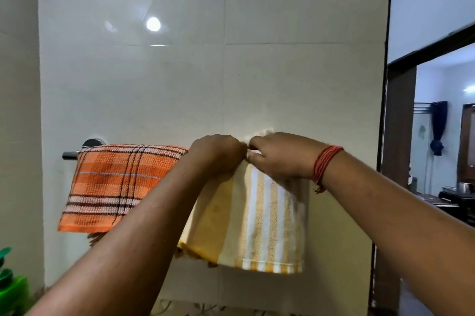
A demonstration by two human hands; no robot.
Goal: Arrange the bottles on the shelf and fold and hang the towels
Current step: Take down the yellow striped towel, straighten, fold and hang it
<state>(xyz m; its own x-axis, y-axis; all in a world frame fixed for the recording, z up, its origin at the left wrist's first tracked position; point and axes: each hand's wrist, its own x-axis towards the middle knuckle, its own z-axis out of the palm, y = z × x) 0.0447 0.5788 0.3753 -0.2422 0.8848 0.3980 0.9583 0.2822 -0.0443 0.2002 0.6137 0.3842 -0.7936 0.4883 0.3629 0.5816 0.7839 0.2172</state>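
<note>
**At the towel rail, both hands on the striped towel**

Along the tiled wall, an orange checked towel [118, 184] hangs folded over the rail [70, 155]. Just right of it, the left hand [216, 153], knuckles up, grips the top fold of the yellow striped towel [259, 225]. The right hand [280, 156], red thread [325, 164] at its wrist, pinches the same fold, the two hands nearly touching.

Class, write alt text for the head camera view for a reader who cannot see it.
Both hands, left and right, grip the top of a yellow striped towel at a wall rail. An orange checked towel hangs on the rail beside it.
</note>
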